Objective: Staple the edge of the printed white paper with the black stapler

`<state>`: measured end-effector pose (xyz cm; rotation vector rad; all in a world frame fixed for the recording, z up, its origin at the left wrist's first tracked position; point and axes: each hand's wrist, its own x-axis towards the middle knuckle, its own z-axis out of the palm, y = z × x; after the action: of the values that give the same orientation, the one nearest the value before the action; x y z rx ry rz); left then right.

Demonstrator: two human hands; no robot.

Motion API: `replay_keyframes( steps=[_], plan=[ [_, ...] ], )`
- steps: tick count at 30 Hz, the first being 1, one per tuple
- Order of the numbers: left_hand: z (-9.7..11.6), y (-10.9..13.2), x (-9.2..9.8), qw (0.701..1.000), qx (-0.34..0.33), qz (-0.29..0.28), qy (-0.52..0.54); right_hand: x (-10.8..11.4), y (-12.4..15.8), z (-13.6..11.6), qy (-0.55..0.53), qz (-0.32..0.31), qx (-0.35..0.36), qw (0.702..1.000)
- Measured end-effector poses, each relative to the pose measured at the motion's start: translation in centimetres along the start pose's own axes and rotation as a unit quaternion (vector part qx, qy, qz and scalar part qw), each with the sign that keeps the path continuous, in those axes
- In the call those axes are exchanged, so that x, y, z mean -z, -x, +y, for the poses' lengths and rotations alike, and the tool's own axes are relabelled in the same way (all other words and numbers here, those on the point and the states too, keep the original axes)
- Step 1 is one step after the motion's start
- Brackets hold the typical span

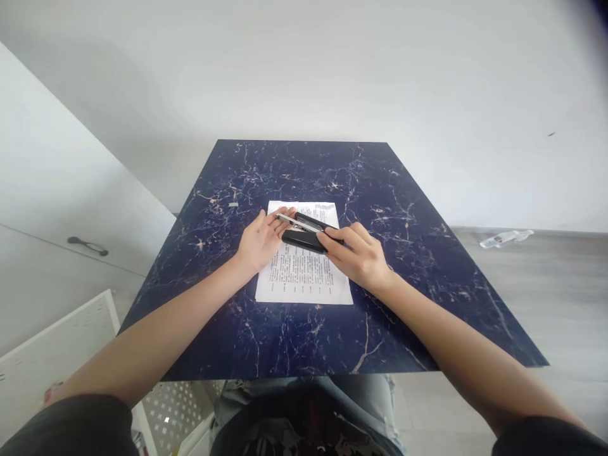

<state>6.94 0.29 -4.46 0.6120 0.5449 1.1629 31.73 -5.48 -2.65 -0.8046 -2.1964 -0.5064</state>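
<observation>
A black stapler (304,241) is spread apart above the paper, its metal staple channel showing between the two black halves. My right hand (357,254) is closed on the stapler's hinge end. My left hand (261,239) lies palm up with its fingers stretched out under the stapler's far left end, close to the metal channel; whether the fingertips touch it I cannot tell. Beneath both hands is a printed sheet of paper (304,288), partly covered by the stapler. A small pale green piece (233,204), perhaps a strip of staples, rests on the table to the left.
The dark blue marble-patterned table (304,342) stands against a white wall (304,69). At the left are a white cabinet with a dark handle (88,246) and a white perforated basket (178,411). A clear plastic wrapper (506,239) lies on the floor at right.
</observation>
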Motion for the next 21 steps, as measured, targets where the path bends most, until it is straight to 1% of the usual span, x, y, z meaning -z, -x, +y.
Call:
replay_keyframes(
  steps=[3,6,8,10,12,13,15,17,18,19,21],
  plan=[
    [-0.2,0.0,0.0,1.000,0.007,-0.002,-0.005,0.7,-0.4,-0.3,0.065,-0.014,0.082,0.994],
    [-0.2,-0.1,0.2,1.000,0.006,0.001,-0.005,1.2,-0.7,-0.6,0.101,-0.009,0.141,0.985],
    [-0.3,0.0,0.1,1.000,0.001,-0.005,-0.004,1.2,-0.6,-0.6,0.109,-0.003,0.156,0.982],
    [-0.3,0.1,0.1,1.000,-0.006,-0.007,-0.001,1.1,-0.4,-0.4,0.102,0.004,0.137,0.985],
    [-0.4,0.1,0.1,1.000,-0.014,0.006,0.006,0.8,-0.2,-0.2,0.077,0.024,0.085,0.993],
    [-0.3,0.1,0.1,1.000,-0.020,0.016,0.008,0.6,-0.2,-0.1,0.057,0.043,0.046,0.996],
    [0.0,0.0,0.4,0.998,-0.044,0.038,0.005,0.5,-0.4,0.0,0.001,0.083,-0.064,0.994],
    [0.6,-0.2,0.7,0.994,-0.093,0.061,-0.013,0.5,-0.7,0.0,-0.065,0.091,-0.202,0.973],
    [1.1,-0.2,0.8,0.989,-0.124,0.070,-0.027,0.5,-0.8,0.0,-0.101,0.075,-0.264,0.956],
    [1.6,-0.3,0.9,0.984,-0.157,0.074,-0.043,0.4,-0.9,-0.1,-0.138,0.052,-0.311,0.939],
    [2.6,-0.1,0.9,0.969,-0.223,0.063,-0.085,0.2,-0.9,-0.2,-0.204,0.004,-0.362,0.910]
  ],
)
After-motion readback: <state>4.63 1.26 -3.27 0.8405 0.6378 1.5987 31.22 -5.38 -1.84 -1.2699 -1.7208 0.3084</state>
